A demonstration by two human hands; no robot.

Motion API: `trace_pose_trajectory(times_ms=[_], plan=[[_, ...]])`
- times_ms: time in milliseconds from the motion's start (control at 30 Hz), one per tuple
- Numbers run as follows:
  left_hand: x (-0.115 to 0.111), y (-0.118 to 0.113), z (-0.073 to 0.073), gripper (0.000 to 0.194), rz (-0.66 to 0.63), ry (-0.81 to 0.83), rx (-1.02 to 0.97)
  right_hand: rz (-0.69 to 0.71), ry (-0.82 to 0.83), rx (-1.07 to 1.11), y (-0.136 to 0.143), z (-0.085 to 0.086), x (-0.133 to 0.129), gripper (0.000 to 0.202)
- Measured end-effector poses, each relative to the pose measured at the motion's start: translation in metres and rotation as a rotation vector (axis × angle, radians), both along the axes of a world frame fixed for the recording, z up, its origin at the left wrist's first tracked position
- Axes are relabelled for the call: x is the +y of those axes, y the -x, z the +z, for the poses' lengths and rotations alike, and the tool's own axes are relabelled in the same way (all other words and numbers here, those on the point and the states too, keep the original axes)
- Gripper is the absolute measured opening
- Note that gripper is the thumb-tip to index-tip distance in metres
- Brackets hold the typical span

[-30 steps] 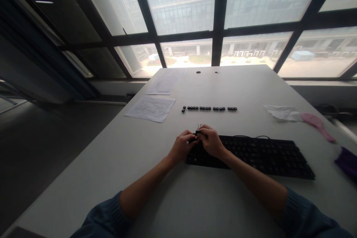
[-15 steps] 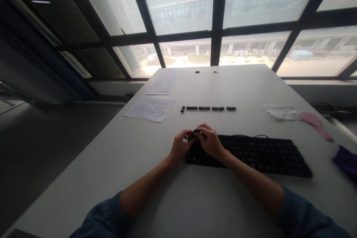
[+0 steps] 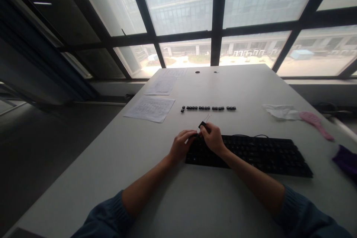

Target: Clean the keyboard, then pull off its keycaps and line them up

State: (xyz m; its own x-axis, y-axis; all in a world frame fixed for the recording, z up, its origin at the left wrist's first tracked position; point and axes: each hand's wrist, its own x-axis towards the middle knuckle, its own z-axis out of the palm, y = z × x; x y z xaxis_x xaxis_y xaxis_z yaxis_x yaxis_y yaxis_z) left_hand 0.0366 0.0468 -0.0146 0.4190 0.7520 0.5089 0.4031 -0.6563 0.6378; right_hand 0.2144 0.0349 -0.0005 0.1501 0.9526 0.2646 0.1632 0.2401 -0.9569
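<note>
- The black keyboard (image 3: pixel 259 154) lies on the white tabletop (image 3: pixel 217 208), its long axis running left to right and slanting a little, so the right end sits nearer than the left; its far edge faces the windows (image 3: pixel 178 7)
- A thin black cable (image 3: pixel 262 135) curves up just beyond the keyboard's far edge
- The right hand (image 3: pixel 212 138) is over the left part of the keyboard, its fingers pinching the black body of a wire keycap puller (image 3: pixel 202 124)
- The keycap puller is tilted: two fine wires stick out toward the far right, and its other end slants near and left, toward the other hand
- The left hand (image 3: pixel 182 144) is at the keyboard's far left corner, its fingers curled close to the puller's lower end; whether they grip anything I cannot tell
- Beyond both hands, black keycaps (image 3: pixel 204 108) stand in a row running left to right, split into groups by gaps, with one extra keycap (image 3: pixel 182 111) just nearer at the left end
- Written sheets of paper (image 3: pixel 150 108) lie at the far left
- At the right are a white tissue (image 3: pixel 281 112), a pink hairbrush (image 3: pixel 315 122) with its handle pointing near and right, and a purple cloth (image 3: pixel 346 160)
</note>
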Motion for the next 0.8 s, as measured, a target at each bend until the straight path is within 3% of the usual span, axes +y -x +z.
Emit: trace_pose_trajectory(times_ms=[267,367,567,667,800], plan=[[0.002,0.001,0.011,0.015,0.147,-0.023,-0.145,-0.04,0.008,0.047,-0.001,0.005,0.0,0.025],[0.031,0.005,0.01,0.015,0.246,-0.031,-0.133,-0.033,0.0,0.037,-0.001,0.003,0.001,0.024],[0.11,0.002,-0.004,0.015,0.34,0.0,-0.118,-0.013,-0.008,0.037,-0.002,-0.002,0.001,0.024],[0.129,-0.005,-0.011,0.016,0.362,0.006,-0.066,-0.005,-0.014,0.024,-0.002,-0.004,0.002,0.024],[0.136,-0.008,-0.016,0.015,0.394,-0.033,0.09,0.001,-0.024,-0.001,-0.001,-0.006,0.003,0.024]])
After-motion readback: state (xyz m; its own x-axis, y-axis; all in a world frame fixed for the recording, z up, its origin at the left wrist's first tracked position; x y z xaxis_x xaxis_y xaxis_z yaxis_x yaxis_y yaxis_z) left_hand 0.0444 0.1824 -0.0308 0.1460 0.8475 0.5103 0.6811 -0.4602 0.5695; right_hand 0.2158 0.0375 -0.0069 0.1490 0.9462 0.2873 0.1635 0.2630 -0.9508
